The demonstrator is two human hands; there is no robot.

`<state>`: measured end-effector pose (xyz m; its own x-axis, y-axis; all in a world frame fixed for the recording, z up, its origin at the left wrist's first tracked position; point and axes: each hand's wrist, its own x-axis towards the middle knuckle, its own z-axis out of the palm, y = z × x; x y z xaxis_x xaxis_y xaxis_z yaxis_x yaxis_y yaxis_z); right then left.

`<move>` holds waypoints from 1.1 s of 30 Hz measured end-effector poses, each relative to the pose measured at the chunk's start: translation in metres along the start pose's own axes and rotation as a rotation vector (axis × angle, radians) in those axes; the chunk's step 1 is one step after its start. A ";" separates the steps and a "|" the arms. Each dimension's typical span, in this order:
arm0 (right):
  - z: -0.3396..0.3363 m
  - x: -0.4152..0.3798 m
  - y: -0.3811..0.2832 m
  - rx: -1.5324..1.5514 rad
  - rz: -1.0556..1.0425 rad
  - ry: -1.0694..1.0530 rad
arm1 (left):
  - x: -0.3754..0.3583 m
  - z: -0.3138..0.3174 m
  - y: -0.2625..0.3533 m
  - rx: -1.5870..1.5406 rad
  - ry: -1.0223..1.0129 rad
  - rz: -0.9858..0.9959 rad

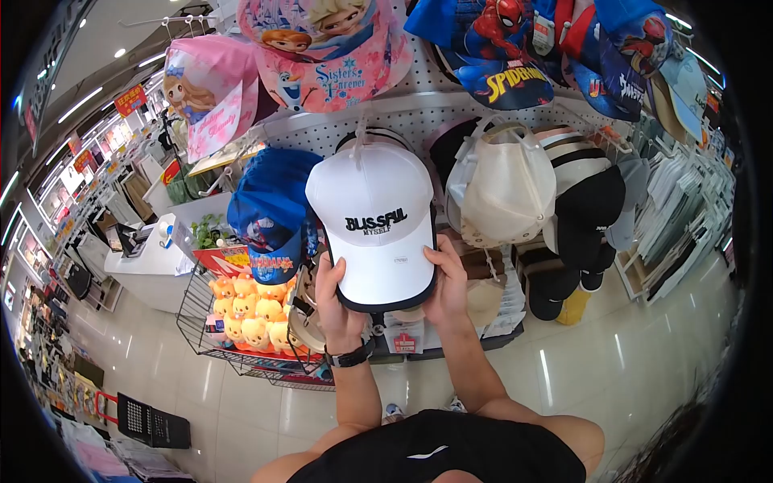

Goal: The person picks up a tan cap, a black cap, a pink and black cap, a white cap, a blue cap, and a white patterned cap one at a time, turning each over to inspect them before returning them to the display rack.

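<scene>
A white baseball cap (374,193) with black "Blissful Myself" lettering and a black brim edge hangs from a clear hanger in front of a pegboard rack. My left hand (334,298) grips the left side of its brim, thumb on top. On the brim's right side my right hand (444,278) holds it the same way, fingers underneath and mostly hidden. Just left of it hangs a blue children's cap (274,209). A cream cap (503,185) hangs to the right, with a black cap (590,209) farther along.
Above hang a pink Frozen cap (326,68) and a Spider-Man cap (499,60). A wire basket (197,314) of yellow plush toys (254,310) stands low on the left. A black shopping basket (153,420) sits on the floor. Clothes racks (680,201) stand at right.
</scene>
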<state>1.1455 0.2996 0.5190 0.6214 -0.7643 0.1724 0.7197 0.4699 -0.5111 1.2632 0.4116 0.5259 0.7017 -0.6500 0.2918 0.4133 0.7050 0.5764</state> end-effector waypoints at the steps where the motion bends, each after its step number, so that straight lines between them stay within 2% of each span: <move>1: -0.002 0.003 0.001 0.011 -0.008 0.010 | 0.002 -0.002 -0.002 0.000 0.001 0.001; 8: -0.014 0.015 0.012 -0.059 -0.026 0.056 | 0.016 -0.025 -0.020 0.007 -0.005 -0.038; 13: -0.029 0.030 0.026 -0.189 -0.120 0.086 | 0.030 -0.043 -0.036 0.153 0.025 -0.004; 19: -0.052 0.049 0.042 -0.219 -0.135 0.114 | 0.035 -0.064 -0.049 0.202 0.117 -0.020; 23: -0.065 0.050 0.043 -0.212 -0.116 0.113 | 0.023 -0.070 -0.035 0.408 0.125 -0.109; 26: -0.072 0.049 0.042 -0.173 -0.106 0.077 | 0.012 -0.077 -0.014 0.615 0.118 0.025; 30: -0.074 0.044 0.042 -0.224 -0.132 0.099 | 0.009 -0.102 0.011 0.531 0.237 0.066; 32: -0.081 0.043 0.047 -0.219 -0.147 0.137 | 0.008 -0.114 0.016 0.276 0.376 0.122; 33: -0.085 0.041 0.050 -0.213 -0.167 0.174 | 0.008 -0.121 0.017 0.277 0.375 0.122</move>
<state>1.1806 0.2545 0.4292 0.4247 -0.8958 0.1312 0.7147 0.2428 -0.6560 1.3459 0.4525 0.4454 0.9174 -0.3840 0.1040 0.1804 0.6346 0.7514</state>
